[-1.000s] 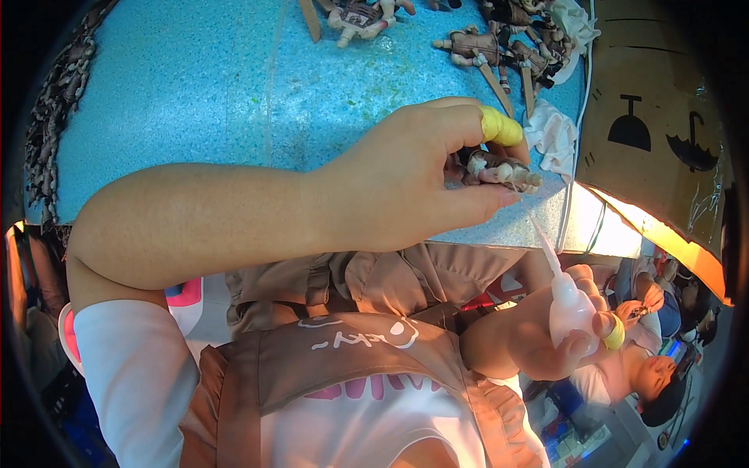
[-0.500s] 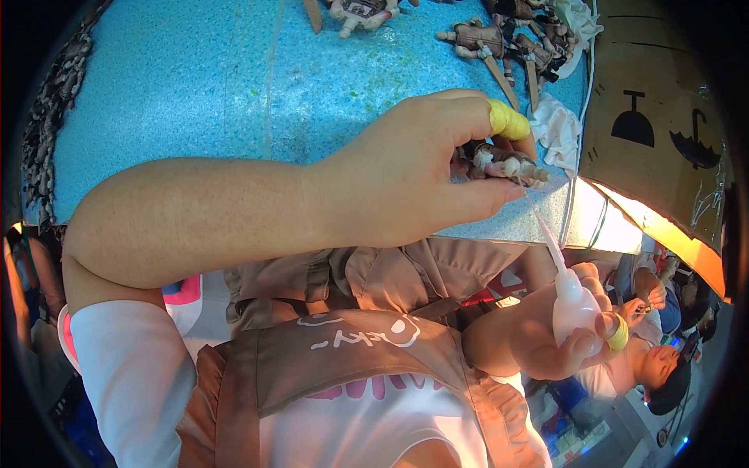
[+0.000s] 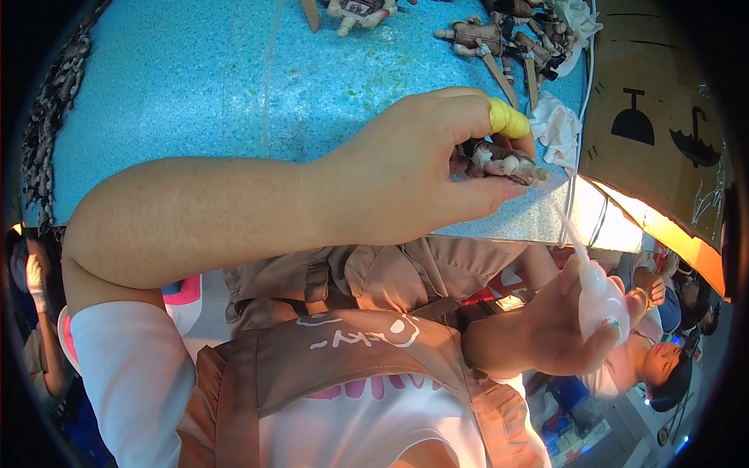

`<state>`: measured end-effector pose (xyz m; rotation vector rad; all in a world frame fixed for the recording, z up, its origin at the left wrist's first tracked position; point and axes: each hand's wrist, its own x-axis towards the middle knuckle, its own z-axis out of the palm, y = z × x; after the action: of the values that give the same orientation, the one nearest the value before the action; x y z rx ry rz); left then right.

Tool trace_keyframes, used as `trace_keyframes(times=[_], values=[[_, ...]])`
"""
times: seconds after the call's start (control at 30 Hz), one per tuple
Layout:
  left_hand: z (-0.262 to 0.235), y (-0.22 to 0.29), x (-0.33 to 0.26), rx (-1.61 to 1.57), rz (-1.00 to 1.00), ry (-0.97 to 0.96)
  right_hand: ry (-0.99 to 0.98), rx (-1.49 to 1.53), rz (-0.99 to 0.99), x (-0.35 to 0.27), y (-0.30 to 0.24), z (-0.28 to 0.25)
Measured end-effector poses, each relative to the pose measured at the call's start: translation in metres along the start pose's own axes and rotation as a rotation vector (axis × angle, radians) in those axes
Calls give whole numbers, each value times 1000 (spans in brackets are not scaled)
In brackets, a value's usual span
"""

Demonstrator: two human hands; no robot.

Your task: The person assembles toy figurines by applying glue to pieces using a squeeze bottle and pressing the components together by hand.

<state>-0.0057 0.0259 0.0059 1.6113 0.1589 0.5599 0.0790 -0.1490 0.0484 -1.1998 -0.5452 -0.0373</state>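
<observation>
1. While over the blue desk (image 3: 195,86) edge, the left hand (image 3: 406,168) pinches a small brown figurine (image 3: 503,162) between thumb and fingers; a yellow finger cot (image 3: 507,119) covers the index fingertip.
2. Right hand (image 3: 558,331), lower right below the desk, grips a white squeeze bottle (image 3: 599,300), its thin nozzle pointing up toward the figurine.
3. More figurines (image 3: 499,35) and a white cloth (image 3: 555,125) lie at the desk's far right.

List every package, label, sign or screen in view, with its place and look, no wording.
Cardboard box: upper right, beside the blue table; brown, flat-sided.
Handling symbols: black pictograms printed on the box's side, one an umbrella shape.
Squeeze bottle: in the right hand, lower right; white, long thin nozzle, small coloured label.
</observation>
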Motion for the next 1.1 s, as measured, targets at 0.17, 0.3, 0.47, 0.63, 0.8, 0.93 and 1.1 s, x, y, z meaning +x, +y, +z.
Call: trace_keyframes(times=[0.17, 0.3, 0.47, 0.63, 0.8, 0.93, 1.1], values=[[0, -1, 0, -1, 12, 9, -266, 399, 185, 10, -1, -5], [-1, 1, 1, 4, 12, 2, -264, 507, 393, 17, 1, -6], [-1, -1, -1, 18, 28, 9, -199, 734, 735, 21, 6, 3], [0, 0, 1, 21, 32, -6, 51, 169, 114, 4, 7, 5], [0, -2, 0, -21, 5, -7, -80, 88, -236, -9, 9, 13], [0, -2, 0, -1, 27, -2, -157, -19, -265, -12, 10, 3], [1, -3, -1, -49, -19, -2, -152, -187, -236, -13, 11, 5]])
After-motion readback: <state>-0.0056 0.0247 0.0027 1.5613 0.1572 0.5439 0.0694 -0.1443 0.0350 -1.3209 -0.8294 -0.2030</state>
